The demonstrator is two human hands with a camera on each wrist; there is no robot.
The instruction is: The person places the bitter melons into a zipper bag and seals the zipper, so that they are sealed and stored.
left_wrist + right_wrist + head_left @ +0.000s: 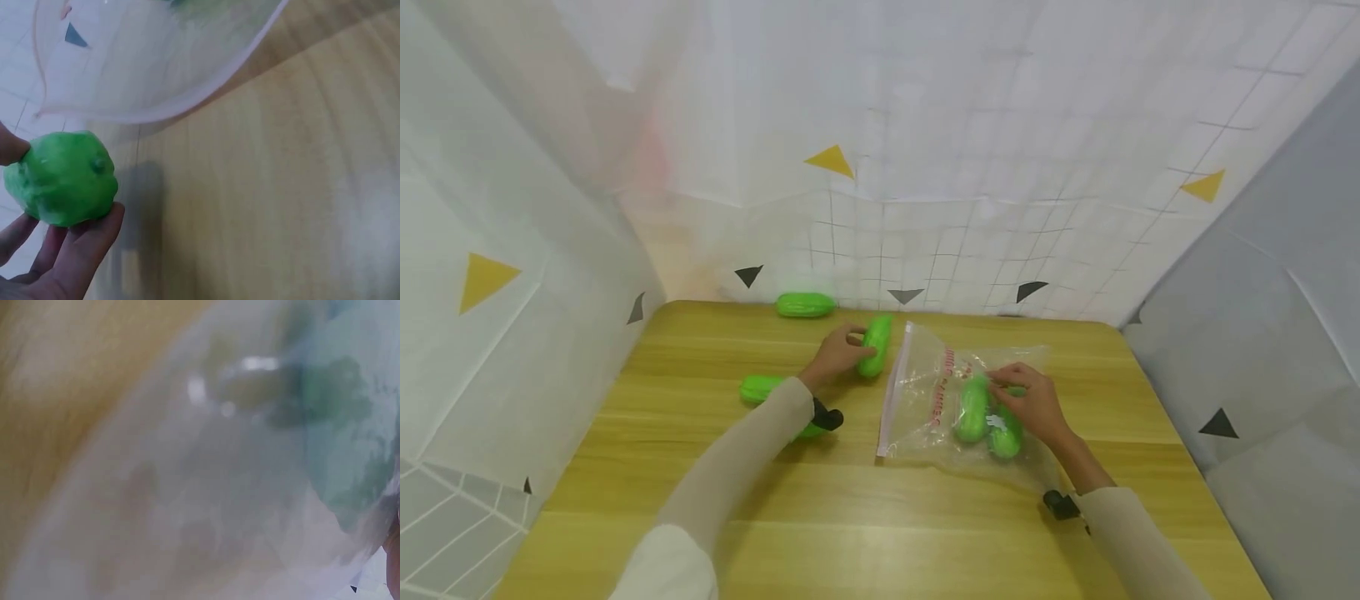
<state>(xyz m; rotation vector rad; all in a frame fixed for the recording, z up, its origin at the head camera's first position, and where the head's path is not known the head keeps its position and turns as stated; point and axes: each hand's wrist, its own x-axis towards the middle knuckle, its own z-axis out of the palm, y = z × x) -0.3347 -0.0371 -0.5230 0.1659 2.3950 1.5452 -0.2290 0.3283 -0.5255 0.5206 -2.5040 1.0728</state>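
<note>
As both sleeves (737, 471) reach over the wooden table (887, 542), the head view shows me the left hand (835, 357) with thumb and fingers curled round the held green vegetable (876, 346), parted only by its girth. Its long axis runs from near to far, the far end leaning slightly right; the hand has it from the left, so both ends stick out past the grip. It sits just left of the mouth of the one clear bag (917, 400), whose pinkish edge faces left. I count six green vegetables: this one, two inside the bag (973, 410), side by side and lengthwise near to far, one lying crosswise at the back edge (805, 305), and two partly covered by the left sleeve (758, 388). The right hand (1033, 404) pinches the bag, fingertips nearly meeting, by the far end of the left-hand vegetable inside.

From the left wrist, one blunt end of the held vegetable faces me, thumb on one side, fingers beneath, the bag's mouth just beside it.

From the right wrist, blurred film and greenish shapes fill the sight; only a sliver of hand shows at the edge, so I cannot tell its grip there
</note>
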